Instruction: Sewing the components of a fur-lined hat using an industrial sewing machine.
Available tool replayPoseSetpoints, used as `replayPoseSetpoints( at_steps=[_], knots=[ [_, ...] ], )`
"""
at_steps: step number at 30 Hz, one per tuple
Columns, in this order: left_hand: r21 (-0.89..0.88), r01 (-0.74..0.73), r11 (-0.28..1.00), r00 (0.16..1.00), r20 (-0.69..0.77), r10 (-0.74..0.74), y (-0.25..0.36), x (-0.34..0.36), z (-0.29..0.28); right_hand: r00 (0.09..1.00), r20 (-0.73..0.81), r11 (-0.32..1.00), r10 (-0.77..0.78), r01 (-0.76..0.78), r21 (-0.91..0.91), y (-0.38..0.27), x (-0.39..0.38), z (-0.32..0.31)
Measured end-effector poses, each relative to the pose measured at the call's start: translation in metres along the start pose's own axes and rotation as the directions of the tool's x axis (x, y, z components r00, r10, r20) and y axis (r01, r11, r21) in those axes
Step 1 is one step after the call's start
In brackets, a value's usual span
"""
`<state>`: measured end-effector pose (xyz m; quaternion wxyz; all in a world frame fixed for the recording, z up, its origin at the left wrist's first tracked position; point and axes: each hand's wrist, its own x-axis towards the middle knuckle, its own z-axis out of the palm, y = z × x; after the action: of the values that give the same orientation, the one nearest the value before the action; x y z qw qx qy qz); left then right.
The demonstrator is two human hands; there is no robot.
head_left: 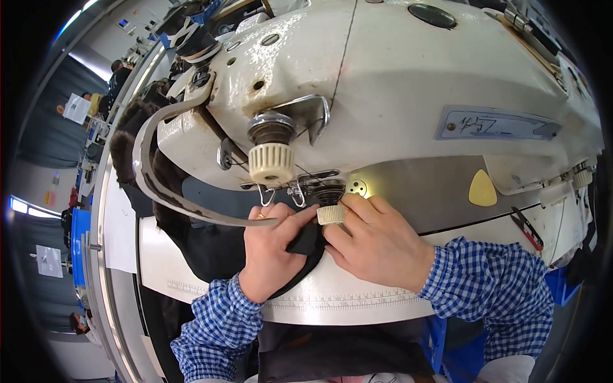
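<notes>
A white industrial sewing machine [389,76], with cream tension knobs [271,163] and metal guides, spans the upper view over dark fabric [211,252] with brown fur trim [131,147]. My left hand [271,249] grips the fabric left of the lower knob, fingertips partly behind the metal parts. My right hand [377,239] has bent fingers on the fabric's edge beside that knob [331,214], near the lit needle plate [356,188]; its fingertips are partly hidden.
A yellow triangular piece [482,188] and red-and-black snips [527,230] lie right of my hands. The white ruled table edge [357,305] runs beneath my forearms. Blue bins [562,287] flank it. Other people [118,80] and workstations line the left side.
</notes>
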<state>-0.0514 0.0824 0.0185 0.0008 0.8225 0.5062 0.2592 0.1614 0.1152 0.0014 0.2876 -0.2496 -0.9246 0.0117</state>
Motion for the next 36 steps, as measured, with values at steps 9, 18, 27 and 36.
replayPoseSetpoints(
  at_steps=[9, 18, 27, 36],
  knots=[
    [0.169, -0.174, 0.97, 0.979, 0.138, 0.151, 0.007, -0.004, -0.003, 0.942, 0.094, 0.926, -0.322, 0.334, -0.177, -0.004, -0.013, -0.013],
    [0.037, -0.28, 0.959, 0.943, 0.196, 0.268, -0.008, 0.006, -0.009, 0.934, -0.067, 0.935, -0.352, 0.349, -0.058, 0.007, -0.009, 0.001],
    [-0.065, -0.243, 0.968, 0.95, 0.185, 0.251, -0.004, 0.02, -0.005, 0.965, 0.022, 0.93, -0.261, 0.257, -0.261, 0.014, -0.002, -0.003],
    [-0.106, -0.25, 0.963, 0.949, 0.172, 0.265, -0.006, 0.018, -0.004, 0.946, 0.028, 0.922, -0.322, 0.32, -0.217, 0.011, -0.005, -0.004]
  ],
)
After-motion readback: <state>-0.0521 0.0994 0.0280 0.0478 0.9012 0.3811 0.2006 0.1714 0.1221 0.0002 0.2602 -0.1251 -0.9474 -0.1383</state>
